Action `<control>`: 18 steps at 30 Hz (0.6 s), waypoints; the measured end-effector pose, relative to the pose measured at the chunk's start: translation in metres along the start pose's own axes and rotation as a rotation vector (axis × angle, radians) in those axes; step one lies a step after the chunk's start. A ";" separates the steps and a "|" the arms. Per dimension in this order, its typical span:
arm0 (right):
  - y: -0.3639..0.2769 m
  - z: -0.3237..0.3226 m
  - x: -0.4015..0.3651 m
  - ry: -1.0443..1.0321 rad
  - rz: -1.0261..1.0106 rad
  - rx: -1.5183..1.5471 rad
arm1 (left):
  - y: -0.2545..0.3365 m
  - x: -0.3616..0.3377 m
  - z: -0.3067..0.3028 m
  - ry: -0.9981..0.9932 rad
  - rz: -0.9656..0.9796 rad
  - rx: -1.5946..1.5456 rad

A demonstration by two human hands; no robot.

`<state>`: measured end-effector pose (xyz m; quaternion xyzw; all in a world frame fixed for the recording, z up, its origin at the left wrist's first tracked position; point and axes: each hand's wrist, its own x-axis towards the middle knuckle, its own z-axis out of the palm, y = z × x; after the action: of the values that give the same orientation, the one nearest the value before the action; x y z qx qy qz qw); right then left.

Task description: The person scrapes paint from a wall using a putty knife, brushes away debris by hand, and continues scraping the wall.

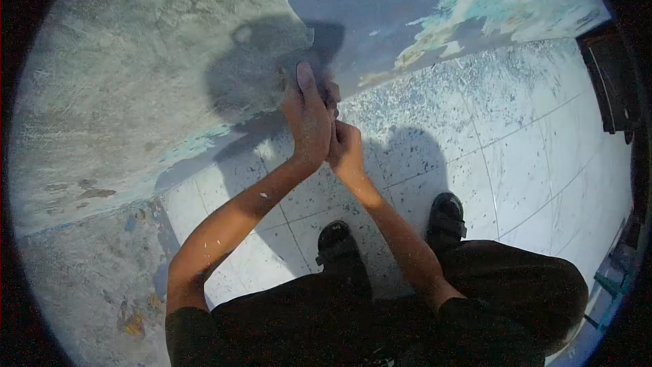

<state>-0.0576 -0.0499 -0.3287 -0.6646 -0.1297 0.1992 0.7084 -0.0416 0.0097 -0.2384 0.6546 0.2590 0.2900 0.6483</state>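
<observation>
Both hands are close together at the lower part of a wall with peeling blue paint (pixel 367 7) and bare grey plaster (pixel 136 47). My left hand (pixel 309 112) is closed, its thumb pointing up along a small dark object in shadow that I cannot make out. Just below and to the right, my right hand (pixel 345 146) has its fingers curled against the left hand's heel; what they hold, if anything, is hidden. The shadow of the head and hands falls on the wall around them.
White floor tiles (pixel 523 156) are littered with paint flakes. My feet in dark sandals (pixel 446 214) stand below the hands. A dark object (pixel 608 81) stands at the far right, with a green item (pixel 610 285) lower down. Bare plaster continues at lower left.
</observation>
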 end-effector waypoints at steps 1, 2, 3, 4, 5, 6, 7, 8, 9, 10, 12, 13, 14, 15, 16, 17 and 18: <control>-0.002 -0.001 0.001 0.002 -0.043 0.016 | -0.001 0.002 0.001 0.006 -0.015 -0.013; -0.002 -0.003 0.001 0.007 -0.077 0.031 | -0.005 0.005 0.002 0.012 -0.030 -0.026; -0.003 -0.004 -0.005 0.010 -0.092 0.045 | 0.000 0.003 0.002 0.001 -0.077 -0.015; -0.002 -0.004 -0.010 0.006 -0.043 0.081 | 0.000 0.000 -0.002 -0.006 -0.130 -0.001; -0.003 -0.004 -0.008 0.002 -0.003 0.116 | -0.002 -0.001 -0.004 -0.022 -0.104 0.011; -0.005 -0.002 -0.008 -0.003 0.033 0.153 | -0.001 0.000 -0.006 -0.037 -0.074 0.023; -0.001 0.000 -0.008 0.000 0.020 0.067 | 0.003 0.001 -0.006 -0.055 -0.036 0.029; 0.006 -0.001 -0.001 0.012 -0.011 -0.025 | 0.003 0.004 -0.005 -0.044 -0.054 0.023; 0.003 -0.002 0.006 0.027 -0.040 -0.117 | 0.004 0.006 -0.003 -0.035 -0.073 0.016; 0.002 0.000 0.016 0.082 -0.140 -0.111 | 0.003 0.009 0.000 -0.024 -0.096 0.012; 0.007 0.005 0.026 0.181 -0.306 -0.103 | 0.014 0.015 0.009 -0.012 0.002 -0.035; 0.004 0.007 0.015 0.161 -0.233 -0.066 | 0.019 0.010 0.008 -0.003 0.029 -0.039; -0.004 0.007 0.005 0.139 -0.164 -0.028 | 0.014 0.002 0.001 -0.012 -0.009 0.026; -0.013 0.009 0.009 0.115 -0.136 0.014 | 0.010 0.004 -0.005 -0.021 -0.007 0.078; -0.010 0.009 0.009 0.105 -0.119 0.008 | 0.009 0.007 -0.006 -0.037 -0.002 0.122; 0.003 0.008 0.003 0.096 -0.095 -0.004 | 0.008 0.003 -0.004 -0.022 -0.037 0.121; 0.003 0.008 0.003 0.083 -0.076 -0.010 | 0.008 0.001 -0.002 -0.002 -0.065 0.123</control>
<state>-0.0591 -0.0413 -0.3313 -0.6703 -0.1263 0.1441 0.7170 -0.0427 0.0119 -0.2302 0.6849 0.2965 0.2517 0.6162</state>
